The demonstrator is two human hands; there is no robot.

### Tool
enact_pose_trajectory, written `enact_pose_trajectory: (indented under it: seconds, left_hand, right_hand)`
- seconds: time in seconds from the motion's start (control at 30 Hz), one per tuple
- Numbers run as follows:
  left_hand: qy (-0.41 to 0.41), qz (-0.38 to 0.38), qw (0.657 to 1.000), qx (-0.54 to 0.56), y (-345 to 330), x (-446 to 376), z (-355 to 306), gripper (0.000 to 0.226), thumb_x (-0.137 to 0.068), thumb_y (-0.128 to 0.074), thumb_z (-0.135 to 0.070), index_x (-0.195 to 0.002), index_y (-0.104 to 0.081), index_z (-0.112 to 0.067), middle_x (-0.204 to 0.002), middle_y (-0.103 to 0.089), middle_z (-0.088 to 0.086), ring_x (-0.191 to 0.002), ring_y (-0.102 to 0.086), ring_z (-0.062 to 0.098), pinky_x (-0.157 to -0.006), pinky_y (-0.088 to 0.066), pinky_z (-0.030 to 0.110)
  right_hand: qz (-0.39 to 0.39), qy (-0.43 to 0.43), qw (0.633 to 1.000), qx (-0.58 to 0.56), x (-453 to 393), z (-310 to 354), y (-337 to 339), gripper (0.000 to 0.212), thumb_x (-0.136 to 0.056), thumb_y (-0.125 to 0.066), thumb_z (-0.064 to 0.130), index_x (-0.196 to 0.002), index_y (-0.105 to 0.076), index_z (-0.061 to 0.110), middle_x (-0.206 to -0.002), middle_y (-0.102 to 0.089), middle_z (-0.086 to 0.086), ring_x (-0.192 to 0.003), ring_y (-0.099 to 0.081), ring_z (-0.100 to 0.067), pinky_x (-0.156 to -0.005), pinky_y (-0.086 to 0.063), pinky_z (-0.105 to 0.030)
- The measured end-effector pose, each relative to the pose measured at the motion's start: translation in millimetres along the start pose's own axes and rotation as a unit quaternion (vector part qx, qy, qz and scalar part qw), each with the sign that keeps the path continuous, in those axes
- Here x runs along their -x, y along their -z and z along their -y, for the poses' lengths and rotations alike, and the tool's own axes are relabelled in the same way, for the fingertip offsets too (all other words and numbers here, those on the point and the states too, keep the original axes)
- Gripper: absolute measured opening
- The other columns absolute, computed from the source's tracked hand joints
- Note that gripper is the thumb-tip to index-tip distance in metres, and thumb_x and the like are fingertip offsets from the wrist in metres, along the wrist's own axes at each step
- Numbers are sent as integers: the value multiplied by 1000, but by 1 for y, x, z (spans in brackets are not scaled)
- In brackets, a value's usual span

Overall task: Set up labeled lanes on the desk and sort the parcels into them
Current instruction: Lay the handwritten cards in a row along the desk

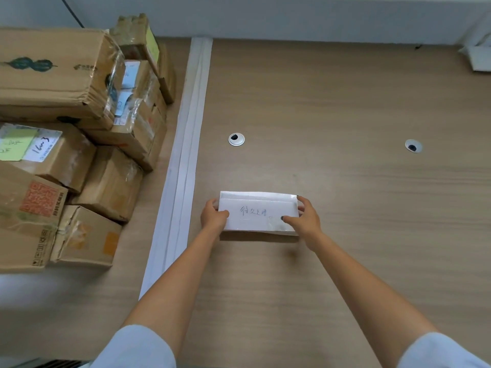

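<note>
Right of the strip (186, 160), on the desk (345, 102), left hand (212, 216) and right hand (305, 219) pinch the label's (259, 212) ends, probably to square it; parcels (66, 128) wait left.

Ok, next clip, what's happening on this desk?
A person holds a folded white paper label with handwriting on it, left hand gripping its left end and right hand its right end, just above the wooden desk. A long white paper strip runs down the desk as a divider. Left of it, the cardboard parcels sit piled up, none sorted yet.
</note>
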State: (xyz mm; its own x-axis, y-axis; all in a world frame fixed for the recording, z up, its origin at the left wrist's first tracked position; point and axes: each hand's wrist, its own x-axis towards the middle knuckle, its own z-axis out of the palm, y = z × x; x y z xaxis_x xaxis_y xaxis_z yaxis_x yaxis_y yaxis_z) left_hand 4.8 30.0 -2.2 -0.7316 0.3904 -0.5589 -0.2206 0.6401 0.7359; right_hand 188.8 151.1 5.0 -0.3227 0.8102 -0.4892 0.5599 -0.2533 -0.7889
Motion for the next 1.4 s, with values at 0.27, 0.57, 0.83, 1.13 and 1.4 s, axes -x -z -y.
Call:
enact_pose_trajectory:
  seconds: [0.27,0.57,0.83,1.13,1.4]
  left_hand:
    - [-18,-12,999,50,-8,-7,-36,53,-84,-50,6,-134,-46,-9,-130,-55,9,-105,-52,20,-80,-43,27]
    - [-17,38,989,140,-3,-22,-69,47,-85,-60,-4,-131,-50,-8,-117,-62,9,-98,-61,25,-83,-50,33]
    - [7,58,978,201,2,-58,-100,38,-92,-49,-12,-129,-50,-17,-104,-61,8,-73,-58,18,-55,-47,29]
    - [9,22,981,191,-4,-133,-137,39,-95,-48,-10,-134,-48,-17,-115,-58,7,-82,-58,14,-71,-50,26]
    - [44,20,981,188,-21,-219,-163,39,-96,-49,-15,-135,-48,-17,-112,-61,7,-89,-58,16,-72,-50,26]
  right_hand:
    - [-22,34,998,-40,-16,19,22,73,-72,-68,-7,-136,-42,17,-126,-52,-8,-99,-54,-21,-76,-48,-30]
    - [-46,-13,992,-115,-53,40,45,46,-66,-84,15,-106,-62,7,-81,-59,2,-72,-58,-10,-67,-45,-17]
    - [-38,-10,992,-117,-105,67,48,25,-71,-81,25,-88,-71,8,-68,-63,1,-60,-53,-10,-56,-42,-19]
    - [-31,7,972,-233,-196,137,32,21,-81,-72,15,-96,-61,3,-77,-62,-5,-58,-55,-13,-51,-51,-13]
    - [-41,-23,955,-292,-322,197,-25,16,-81,-73,13,-84,-57,11,-85,-62,-6,-50,-58,-9,-56,-54,-16]
